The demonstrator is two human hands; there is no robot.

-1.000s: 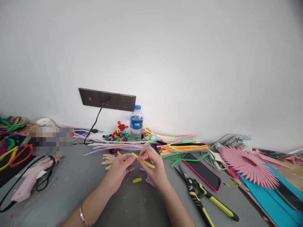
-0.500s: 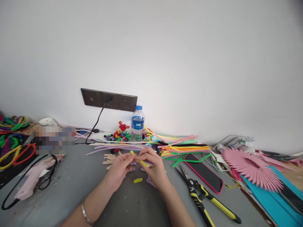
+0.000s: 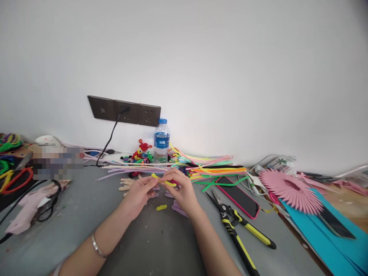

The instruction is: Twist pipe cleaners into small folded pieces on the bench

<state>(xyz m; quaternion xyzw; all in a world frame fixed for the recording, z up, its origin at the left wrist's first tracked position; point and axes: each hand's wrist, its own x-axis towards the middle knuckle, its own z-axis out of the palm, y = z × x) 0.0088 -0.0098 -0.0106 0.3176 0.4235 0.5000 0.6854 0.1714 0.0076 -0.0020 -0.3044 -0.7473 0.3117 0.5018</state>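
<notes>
Between my two hands is a short yellow pipe cleaner. My left hand pinches its left end between thumb and fingertips. My right hand has its fingers closed on the other part, close beside the left fingertips. Below them a small folded yellow pipe cleaner piece lies on the grey table. Purple pipe cleaner pieces lie partly hidden under my right hand. Left of my left hand are several beige pipe cleaner pieces.
Long pipe cleaners lie behind my hands, near a water bottle. Yellow-black pliers and a phone lie at right, beyond them a pink pleated paper ring. At left are a pink glue gun and scissors.
The whole view has shifted, so things appear a little higher and further left. Both hands still hold the yellow pipe cleaner, with only slight finger movement.
</notes>
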